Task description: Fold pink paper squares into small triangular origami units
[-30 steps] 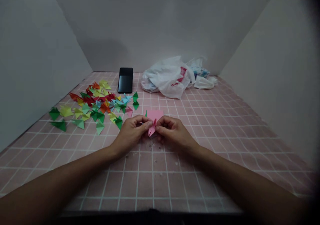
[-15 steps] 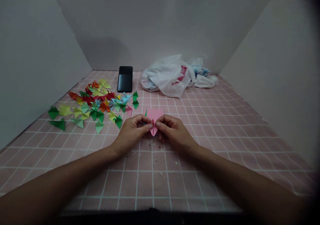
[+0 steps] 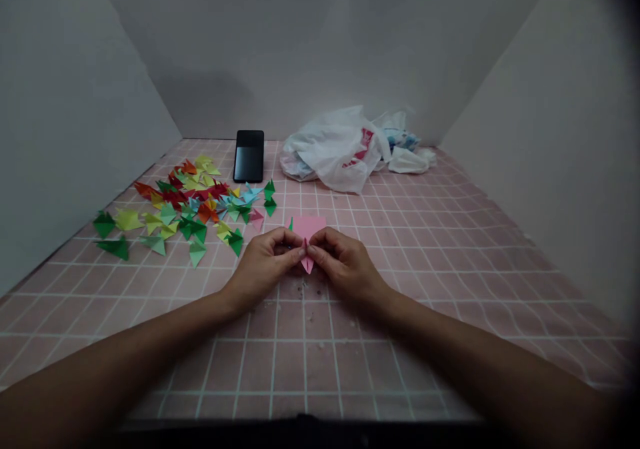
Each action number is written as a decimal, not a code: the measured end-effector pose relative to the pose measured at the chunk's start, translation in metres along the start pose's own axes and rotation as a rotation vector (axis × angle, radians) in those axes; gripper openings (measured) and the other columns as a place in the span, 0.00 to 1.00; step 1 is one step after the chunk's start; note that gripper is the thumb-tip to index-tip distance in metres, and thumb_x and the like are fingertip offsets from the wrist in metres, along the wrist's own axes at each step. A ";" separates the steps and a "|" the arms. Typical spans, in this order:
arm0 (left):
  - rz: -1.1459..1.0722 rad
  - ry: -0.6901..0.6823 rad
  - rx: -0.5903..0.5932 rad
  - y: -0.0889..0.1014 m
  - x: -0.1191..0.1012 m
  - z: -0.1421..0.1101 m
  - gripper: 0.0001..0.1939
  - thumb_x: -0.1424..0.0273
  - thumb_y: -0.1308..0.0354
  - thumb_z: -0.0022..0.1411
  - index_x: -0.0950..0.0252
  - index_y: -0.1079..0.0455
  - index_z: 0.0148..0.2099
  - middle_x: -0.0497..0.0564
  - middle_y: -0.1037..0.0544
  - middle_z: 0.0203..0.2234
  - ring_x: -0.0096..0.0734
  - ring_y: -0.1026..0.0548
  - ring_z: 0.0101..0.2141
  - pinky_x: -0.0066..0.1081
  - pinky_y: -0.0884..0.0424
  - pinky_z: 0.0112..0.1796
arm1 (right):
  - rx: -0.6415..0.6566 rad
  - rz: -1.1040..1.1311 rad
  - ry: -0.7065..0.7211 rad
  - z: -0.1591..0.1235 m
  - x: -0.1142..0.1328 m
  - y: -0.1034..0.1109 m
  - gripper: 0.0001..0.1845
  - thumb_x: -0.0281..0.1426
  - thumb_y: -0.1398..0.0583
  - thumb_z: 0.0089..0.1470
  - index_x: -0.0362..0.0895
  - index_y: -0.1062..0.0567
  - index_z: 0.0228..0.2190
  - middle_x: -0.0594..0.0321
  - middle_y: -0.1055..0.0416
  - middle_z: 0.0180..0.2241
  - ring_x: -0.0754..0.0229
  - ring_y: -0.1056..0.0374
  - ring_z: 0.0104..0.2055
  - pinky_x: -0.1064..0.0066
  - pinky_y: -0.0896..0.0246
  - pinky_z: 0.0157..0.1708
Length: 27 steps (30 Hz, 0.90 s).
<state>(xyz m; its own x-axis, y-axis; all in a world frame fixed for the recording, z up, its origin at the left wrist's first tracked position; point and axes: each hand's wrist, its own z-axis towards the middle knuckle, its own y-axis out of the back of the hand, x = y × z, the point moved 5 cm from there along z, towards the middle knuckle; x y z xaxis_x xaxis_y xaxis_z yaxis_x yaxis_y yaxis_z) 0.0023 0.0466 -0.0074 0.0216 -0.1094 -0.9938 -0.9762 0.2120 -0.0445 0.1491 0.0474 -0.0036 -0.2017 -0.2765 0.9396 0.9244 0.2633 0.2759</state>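
Between my two hands is a small folded pink origami paper, its pointed end facing me and a slit running down its middle. My left hand pinches its left side between thumb and forefinger. On the other side, my right hand pinches it the same way, and the two thumb tips almost meet. Just beyond the fingers, flat pink paper shows, with a bit of green at its left edge. Its lower part is hidden by my hands.
Many folded paper pieces in green, yellow, red, orange and blue lie to the left. A black phone leans upright at the back, beside a white plastic bag. Pale walls enclose the pink checked tablecloth on three sides.
My right thumb has shifted slightly left, closer to the middle of the folded paper. The right hand's lower fingers have tucked out of sight. Both hands keep hold of the paper.
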 end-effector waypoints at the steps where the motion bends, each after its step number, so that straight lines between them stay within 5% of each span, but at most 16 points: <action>1: 0.003 -0.003 0.003 0.000 -0.001 0.000 0.10 0.67 0.33 0.52 0.67 0.28 0.34 0.45 0.23 0.24 0.24 0.25 0.26 0.26 0.27 0.30 | -0.006 -0.041 0.031 0.000 0.002 0.001 0.06 0.32 0.41 0.59 0.44 0.29 0.30 0.67 0.30 0.25 0.65 0.36 0.27 0.72 0.43 0.28; 12: 0.103 -0.040 0.029 -0.002 -0.004 -0.002 0.08 0.68 0.35 0.54 0.67 0.28 0.35 0.45 0.25 0.26 0.23 0.28 0.27 0.25 0.31 0.30 | -0.032 -0.157 0.084 -0.001 0.008 0.003 0.09 0.27 0.42 0.60 0.43 0.28 0.27 0.66 0.30 0.25 0.65 0.35 0.27 0.72 0.43 0.30; 19: 0.145 -0.116 0.093 -0.005 -0.009 -0.005 0.12 0.65 0.42 0.65 0.67 0.29 0.32 0.45 0.27 0.24 0.22 0.29 0.26 0.24 0.32 0.31 | -0.038 -0.158 0.067 -0.002 0.008 0.004 0.09 0.27 0.42 0.59 0.43 0.28 0.26 0.66 0.31 0.24 0.65 0.37 0.27 0.72 0.44 0.30; 27: 0.070 -0.091 0.087 -0.004 -0.003 -0.002 0.08 0.67 0.38 0.60 0.65 0.29 0.33 0.45 0.25 0.25 0.24 0.28 0.27 0.24 0.31 0.31 | -0.043 -0.137 0.059 -0.003 0.009 0.003 0.09 0.28 0.42 0.59 0.44 0.29 0.26 0.66 0.31 0.24 0.64 0.36 0.27 0.72 0.44 0.30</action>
<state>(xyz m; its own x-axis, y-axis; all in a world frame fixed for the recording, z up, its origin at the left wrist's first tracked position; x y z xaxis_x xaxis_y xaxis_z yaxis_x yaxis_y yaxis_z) 0.0056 0.0438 -0.0038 -0.0227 -0.0032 -0.9997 -0.9538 0.2998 0.0207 0.1511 0.0433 0.0052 -0.3088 -0.3617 0.8797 0.9027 0.1800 0.3909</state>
